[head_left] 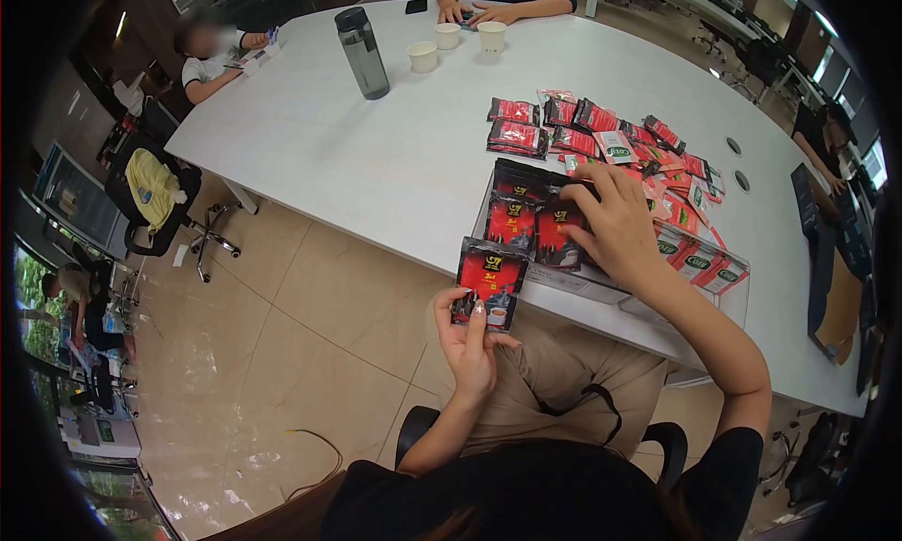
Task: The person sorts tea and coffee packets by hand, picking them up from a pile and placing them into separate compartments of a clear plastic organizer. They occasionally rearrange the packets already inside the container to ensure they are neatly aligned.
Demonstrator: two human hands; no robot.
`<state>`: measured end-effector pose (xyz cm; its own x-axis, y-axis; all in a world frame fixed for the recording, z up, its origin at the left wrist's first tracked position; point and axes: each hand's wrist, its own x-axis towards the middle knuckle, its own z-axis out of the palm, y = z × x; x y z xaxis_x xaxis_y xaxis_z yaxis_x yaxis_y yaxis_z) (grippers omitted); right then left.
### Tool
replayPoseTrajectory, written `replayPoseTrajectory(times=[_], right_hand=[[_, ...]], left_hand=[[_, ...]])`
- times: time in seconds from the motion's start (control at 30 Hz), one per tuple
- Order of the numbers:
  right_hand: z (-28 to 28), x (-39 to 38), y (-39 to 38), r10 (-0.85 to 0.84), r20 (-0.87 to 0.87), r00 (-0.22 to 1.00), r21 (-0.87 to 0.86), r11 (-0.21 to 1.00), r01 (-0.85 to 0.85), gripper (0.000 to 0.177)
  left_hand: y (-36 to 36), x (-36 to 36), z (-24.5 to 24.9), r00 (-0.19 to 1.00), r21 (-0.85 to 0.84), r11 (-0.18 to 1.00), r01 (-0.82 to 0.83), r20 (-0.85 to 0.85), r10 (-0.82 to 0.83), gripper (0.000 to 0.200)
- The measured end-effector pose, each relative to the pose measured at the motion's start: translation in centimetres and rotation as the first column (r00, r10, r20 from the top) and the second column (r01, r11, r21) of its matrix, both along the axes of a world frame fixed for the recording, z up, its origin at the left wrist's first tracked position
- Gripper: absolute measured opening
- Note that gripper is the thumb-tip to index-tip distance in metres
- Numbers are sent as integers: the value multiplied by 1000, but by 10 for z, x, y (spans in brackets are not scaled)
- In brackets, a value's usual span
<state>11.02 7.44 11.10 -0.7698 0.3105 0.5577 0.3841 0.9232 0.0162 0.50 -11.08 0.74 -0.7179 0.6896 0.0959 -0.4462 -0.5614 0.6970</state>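
Pinched between the thumb and fingers of my left hand (470,355) is a red and black coffee sachet (489,280), held upright in front of the table edge. My right hand (615,223) reaches over a clear plastic box (581,287), its fingers apart and curved, at a coffee sachet (556,240) standing in the box. The thumb and index fingertips seem to touch that sachet; the palm side is hidden. More red and black sachets (510,223) stand in the left part of the box. Red and white Cozy sachets (697,261) fill its right part.
Behind the box lie loose piles of red sachets (601,132). Farther back on the white table (282,118) stand a dark bottle (363,57) and three paper cups (423,57). An opened dark carton (827,268) lies right. Other people sit around the table.
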Motion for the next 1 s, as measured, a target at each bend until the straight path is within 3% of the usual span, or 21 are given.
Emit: replayPoseTrajectory(times=[0.03,0.17,0.43,0.63,0.8,0.93,0.97,1.0], right_hand=[[-2,1,1,-30,104,994,-14,999,32,70],[-1,-5,-3,-13,179,984,-167,985,44,115],[-6,-13,2,-69,213,975,-57,995,83,109],[-3,-12,-2,-58,250,966,-84,993,82,105],[3,-10,-6,-55,248,967,-44,997,68,104],[15,-8,-12,75,-3,997,-111,991,-75,80],[21,-7,-18,147,-125,981,-159,973,-166,59],[26,-5,-25,194,-130,972,-296,928,-225,55]], left_hand=[[-1,0,-1,1000,-3,1000,7,-7,-7,31],[1,2,-1,1000,-16,1000,16,8,-16,31],[2,1,-3,999,-53,998,-24,-24,22,39],[1,3,12,1000,-21,1000,-20,0,20,75],[-3,2,7,997,-24,1000,-9,-83,7,90],[-4,-1,6,988,-44,999,20,-152,-27,91],[-2,1,6,985,-52,998,27,-166,-35,91],[-1,2,6,984,-62,998,33,-175,-44,90]])
